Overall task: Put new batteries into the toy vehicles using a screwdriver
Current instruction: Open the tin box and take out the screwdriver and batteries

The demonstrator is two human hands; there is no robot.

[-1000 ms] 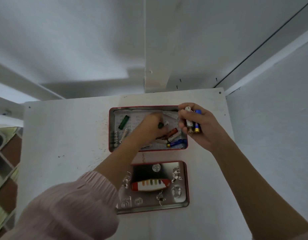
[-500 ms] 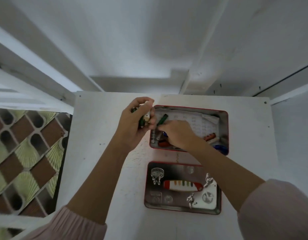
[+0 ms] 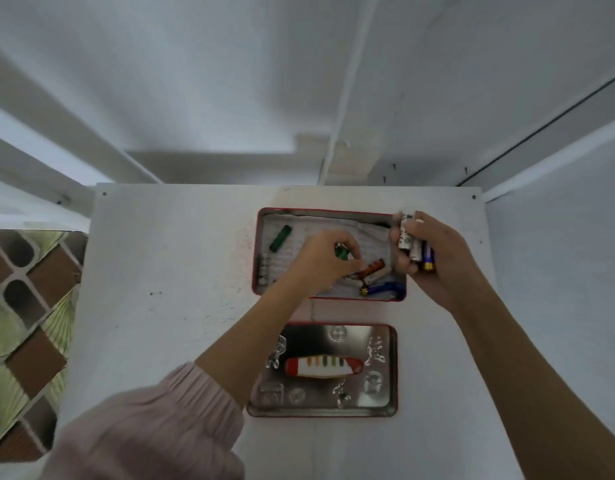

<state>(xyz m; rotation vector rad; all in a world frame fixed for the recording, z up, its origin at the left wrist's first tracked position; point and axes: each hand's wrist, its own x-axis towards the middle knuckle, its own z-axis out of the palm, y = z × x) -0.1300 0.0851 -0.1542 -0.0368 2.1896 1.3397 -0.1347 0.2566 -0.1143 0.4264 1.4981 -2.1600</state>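
Observation:
An open red-rimmed tin [image 3: 258,251] lies on the white table [image 3: 167,271] and holds loose batteries on a paper lining: a green battery [image 3: 280,238], an orange one [image 3: 373,266] and a blue one [image 3: 380,289]. My left hand [image 3: 316,268] reaches into the tin and pinches a small green battery [image 3: 340,253] between thumb and fingers. My right hand [image 3: 441,268] hovers at the tin's right edge and grips a bunch of batteries [image 3: 416,249], white ones and a blue one. No toy vehicle or screwdriver is in view.
The tin's lid [image 3: 321,403], silver with a pencil picture, lies face up just in front of the tin. A row of small cells [image 3: 264,270] sits at the tin's left wall. White walls stand behind the table; a patterned floor [image 3: 25,323] shows at the left.
Half a second ago my left hand held items left of the tin while my right hand dug inside. Now the left is inside the tin and the right grips batteries at its right edge.

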